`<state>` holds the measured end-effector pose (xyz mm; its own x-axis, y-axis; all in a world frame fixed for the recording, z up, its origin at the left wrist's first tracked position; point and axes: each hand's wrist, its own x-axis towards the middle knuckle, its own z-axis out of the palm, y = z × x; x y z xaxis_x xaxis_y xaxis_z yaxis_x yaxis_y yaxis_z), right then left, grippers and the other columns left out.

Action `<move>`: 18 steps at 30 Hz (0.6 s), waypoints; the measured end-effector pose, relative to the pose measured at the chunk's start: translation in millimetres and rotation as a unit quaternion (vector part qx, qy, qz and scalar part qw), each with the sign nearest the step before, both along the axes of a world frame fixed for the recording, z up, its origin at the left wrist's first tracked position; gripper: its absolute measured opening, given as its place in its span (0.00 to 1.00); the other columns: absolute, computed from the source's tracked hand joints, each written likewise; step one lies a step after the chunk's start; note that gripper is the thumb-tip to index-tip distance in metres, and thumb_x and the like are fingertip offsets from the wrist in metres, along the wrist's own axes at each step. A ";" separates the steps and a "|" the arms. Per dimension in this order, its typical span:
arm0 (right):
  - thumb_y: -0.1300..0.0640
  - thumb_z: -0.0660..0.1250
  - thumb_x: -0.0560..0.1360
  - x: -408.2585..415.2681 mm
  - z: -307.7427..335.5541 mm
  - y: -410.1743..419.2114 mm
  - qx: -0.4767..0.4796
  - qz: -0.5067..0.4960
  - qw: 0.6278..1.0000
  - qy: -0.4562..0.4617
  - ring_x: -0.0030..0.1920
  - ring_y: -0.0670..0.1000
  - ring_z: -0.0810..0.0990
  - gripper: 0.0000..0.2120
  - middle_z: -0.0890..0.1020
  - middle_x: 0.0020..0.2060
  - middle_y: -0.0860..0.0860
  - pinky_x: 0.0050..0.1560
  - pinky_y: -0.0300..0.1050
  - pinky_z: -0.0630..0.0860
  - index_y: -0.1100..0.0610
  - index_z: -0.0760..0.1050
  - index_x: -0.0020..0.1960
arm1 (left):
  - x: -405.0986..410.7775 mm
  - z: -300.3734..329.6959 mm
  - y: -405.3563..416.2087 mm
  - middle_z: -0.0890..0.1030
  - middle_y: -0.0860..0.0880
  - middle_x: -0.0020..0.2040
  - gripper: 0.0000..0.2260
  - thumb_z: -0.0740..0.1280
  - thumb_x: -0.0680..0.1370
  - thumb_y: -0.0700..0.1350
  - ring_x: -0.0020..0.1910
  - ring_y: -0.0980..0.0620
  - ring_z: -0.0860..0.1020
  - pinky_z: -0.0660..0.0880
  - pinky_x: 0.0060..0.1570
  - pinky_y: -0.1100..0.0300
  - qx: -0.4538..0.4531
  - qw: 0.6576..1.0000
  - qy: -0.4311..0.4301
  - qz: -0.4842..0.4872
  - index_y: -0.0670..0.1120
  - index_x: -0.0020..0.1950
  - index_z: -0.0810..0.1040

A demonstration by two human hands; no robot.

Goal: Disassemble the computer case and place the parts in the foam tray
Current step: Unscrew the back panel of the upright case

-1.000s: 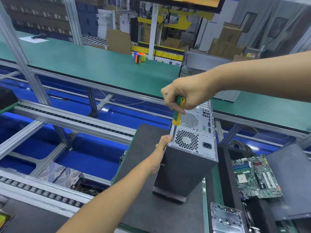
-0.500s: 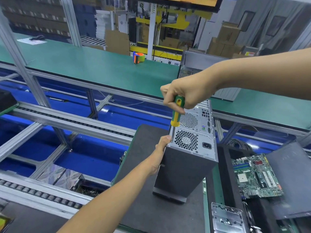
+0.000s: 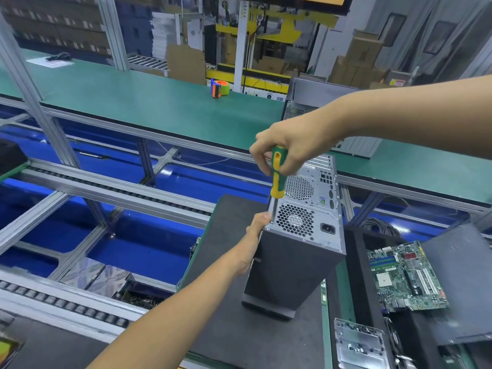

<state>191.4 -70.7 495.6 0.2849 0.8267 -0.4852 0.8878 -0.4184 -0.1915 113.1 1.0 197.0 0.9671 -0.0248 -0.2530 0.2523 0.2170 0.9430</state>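
Note:
A dark grey computer case (image 3: 290,270) stands on end on a black mat (image 3: 226,328), its silver rear panel facing up. My left hand (image 3: 255,235) grips the case's upper left edge, thumb on the rim. My right hand (image 3: 290,147) holds a green and yellow screwdriver (image 3: 276,177) upright by its handle. The tip sits on the rear panel's left edge, beside my left thumb. To the right, a black foam tray (image 3: 356,262) carries a green motherboard (image 3: 404,275).
A grey side panel (image 3: 460,283) lies over the tray at far right. A silver metal bracket (image 3: 359,344) sits at the bottom right. Another case (image 3: 314,99) and a tape dispenser (image 3: 219,87) stand on the green bench behind. Roller conveyor rails run at left.
My right hand has turned on the screwdriver handle and its fingers have shifted; more of the handle shows now. My left hand and the case have stayed put.

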 end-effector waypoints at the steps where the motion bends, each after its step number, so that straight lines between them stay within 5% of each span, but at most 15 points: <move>1: 0.58 0.69 0.76 1.7 -0.5 2.1 0.004 -0.011 1.000 -0.007 0.36 0.45 0.77 0.02 0.81 0.41 0.52 0.34 0.38 0.73 0.53 0.77 0.47 | 0.3 -0.3 -0.1 0.67 0.47 0.78 0.33 0.58 0.67 0.77 0.82 0.44 0.53 0.52 0.78 0.35 0.001 1.000 -0.001 -0.002 0.63 0.67 0.74; 5: 0.57 0.60 0.81 13.7 5.3 6.1 -0.031 -0.030 0.999 -0.032 0.33 0.60 0.76 0.09 0.80 0.37 0.64 0.28 0.43 0.74 0.58 0.73 0.44 | 0.0 -0.4 -0.5 0.67 0.47 0.77 0.34 0.58 0.67 0.76 0.82 0.44 0.55 0.53 0.78 0.36 -0.002 1.000 -0.003 0.005 0.62 0.68 0.74; 7: 0.65 0.63 0.77 11.1 8.3 5.9 -0.066 -0.005 0.998 -0.008 0.39 0.60 0.77 0.07 0.80 0.42 0.60 0.34 0.49 0.77 0.56 0.75 0.43 | 0.5 -0.8 -0.1 0.69 0.47 0.76 0.33 0.58 0.67 0.76 0.81 0.44 0.56 0.54 0.78 0.36 0.002 1.000 -0.004 0.007 0.62 0.67 0.74; 10: 0.72 0.66 0.68 4.2 9.9 1.6 -0.089 0.033 0.995 -0.022 0.46 0.55 0.76 0.19 0.77 0.47 0.54 0.44 0.52 0.77 0.48 0.82 0.43 | 0.2 -0.9 1.0 0.72 0.49 0.74 0.32 0.57 0.68 0.77 0.80 0.44 0.58 0.54 0.78 0.36 0.006 1.000 -0.003 0.004 0.63 0.66 0.74; 13: 0.61 0.69 0.76 4.7 4.4 -4.2 -0.057 0.036 0.995 -0.068 0.43 0.45 0.76 0.10 0.79 0.44 0.50 0.44 0.39 0.74 0.47 0.83 0.51 | 1.2 -3.9 0.5 0.71 0.49 0.74 0.31 0.58 0.67 0.77 0.80 0.44 0.58 0.54 0.78 0.35 0.010 1.000 -0.001 0.007 0.64 0.64 0.74; 14: 0.56 0.66 0.79 7.6 1.9 -5.2 -0.051 0.039 0.993 -0.103 0.41 0.46 0.77 0.06 0.80 0.40 0.50 0.42 0.42 0.75 0.49 0.80 0.49 | 1.3 -3.8 0.6 0.71 0.48 0.74 0.31 0.59 0.66 0.78 0.81 0.44 0.57 0.54 0.78 0.35 0.010 1.000 -0.002 0.006 0.64 0.64 0.75; 18: 0.52 0.55 0.82 16.9 1.6 -7.9 -0.087 0.034 0.978 -0.184 0.35 0.54 0.76 0.13 0.80 0.34 0.56 0.35 0.49 0.71 0.54 0.70 0.41 | 2.5 -5.5 2.4 0.72 0.47 0.73 0.38 0.61 0.60 0.84 0.79 0.44 0.60 0.55 0.78 0.35 0.009 1.000 -0.007 -0.003 0.65 0.63 0.75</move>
